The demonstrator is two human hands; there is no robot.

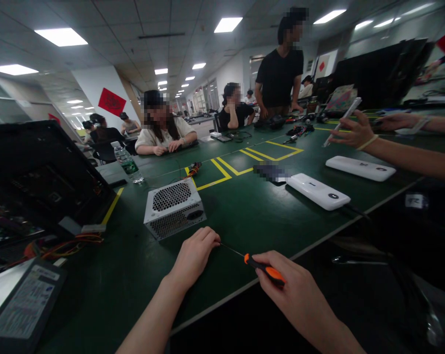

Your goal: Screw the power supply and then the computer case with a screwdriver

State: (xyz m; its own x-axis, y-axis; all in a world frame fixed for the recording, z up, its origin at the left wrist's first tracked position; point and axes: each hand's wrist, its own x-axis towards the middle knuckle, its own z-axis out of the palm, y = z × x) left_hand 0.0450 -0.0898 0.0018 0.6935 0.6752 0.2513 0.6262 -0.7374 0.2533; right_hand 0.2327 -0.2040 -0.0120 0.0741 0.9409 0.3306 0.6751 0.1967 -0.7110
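Note:
My right hand (292, 287) is closed around the handle of an orange and black screwdriver (270, 273). Its thin shaft points left, and the tip ends at the fingers of my left hand (196, 250). Those fingers are pinched together near the green table's surface; whether they grip the tip or something small is hidden. Just beyond my left hand stands a grey metal computer power supply (174, 206), with a honeycomb vent on top and a socket on its near side.
An open black computer case (41, 182) with loose cables stands at left, a labelled unit (27, 300) nearer. A water bottle (126, 162) stands behind the power supply. White devices (318, 191) lie at right, near another person's hand (358, 130). People sit and stand across the green table (240, 221).

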